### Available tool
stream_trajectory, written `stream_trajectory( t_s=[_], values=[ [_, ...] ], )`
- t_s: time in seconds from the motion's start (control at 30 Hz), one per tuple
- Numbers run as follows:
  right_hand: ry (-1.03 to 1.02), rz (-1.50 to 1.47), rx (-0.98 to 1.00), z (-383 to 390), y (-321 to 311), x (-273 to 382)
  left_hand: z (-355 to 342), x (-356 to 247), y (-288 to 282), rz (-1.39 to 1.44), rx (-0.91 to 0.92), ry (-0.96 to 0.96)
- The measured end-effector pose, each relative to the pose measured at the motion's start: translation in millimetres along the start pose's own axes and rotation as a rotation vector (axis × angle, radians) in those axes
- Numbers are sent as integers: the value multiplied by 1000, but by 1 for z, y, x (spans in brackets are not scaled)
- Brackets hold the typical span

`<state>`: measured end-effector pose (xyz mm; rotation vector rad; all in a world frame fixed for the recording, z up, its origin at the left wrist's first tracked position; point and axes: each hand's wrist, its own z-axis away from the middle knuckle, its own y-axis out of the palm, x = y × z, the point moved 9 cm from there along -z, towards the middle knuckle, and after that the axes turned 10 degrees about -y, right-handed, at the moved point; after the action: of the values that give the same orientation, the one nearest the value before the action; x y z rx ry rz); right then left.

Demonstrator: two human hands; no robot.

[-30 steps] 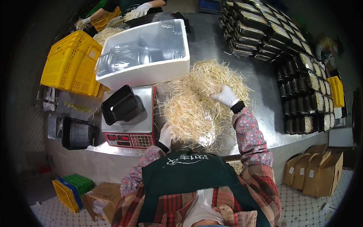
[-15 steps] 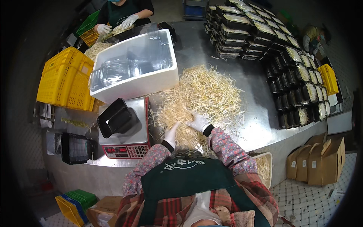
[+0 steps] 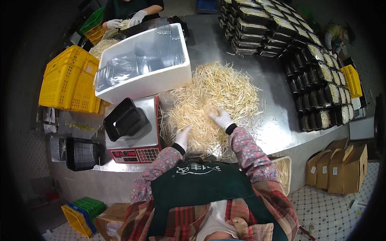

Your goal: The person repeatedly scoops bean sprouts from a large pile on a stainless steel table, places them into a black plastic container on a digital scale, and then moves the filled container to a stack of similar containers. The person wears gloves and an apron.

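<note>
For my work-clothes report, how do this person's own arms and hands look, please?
The left hand and right hand wear white gloves, with black bands at the wrists. The lower sleeves are greyish-pink with small flowers; the upper sleeves are red-and-brown plaid.

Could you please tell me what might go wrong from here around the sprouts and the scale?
Loose sprouts lie close to the near edge of the metal table, so the left hand or right hand might sweep some off. Strands along the right side of the scale could stray onto it, upsetting a reading. The black tray sits askew near the scale's left edge, so a bump might shift it.
</note>
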<state>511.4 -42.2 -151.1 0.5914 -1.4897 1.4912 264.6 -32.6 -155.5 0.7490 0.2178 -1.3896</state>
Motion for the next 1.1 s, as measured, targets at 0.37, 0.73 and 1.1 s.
stream_trajectory(
  t_s=[0.37, 0.73, 1.1],
  values=[
    [-313, 284, 362, -29, -21, 104, 33, 37, 29, -348, 284, -316],
    [-478, 796, 326, 108, 25, 122, 89, -29, 52, -1864, 252, 941],
    [-361, 710, 155, -8, -31, 92, -45, -95, 110, -2081, 40, 483]
  ],
)
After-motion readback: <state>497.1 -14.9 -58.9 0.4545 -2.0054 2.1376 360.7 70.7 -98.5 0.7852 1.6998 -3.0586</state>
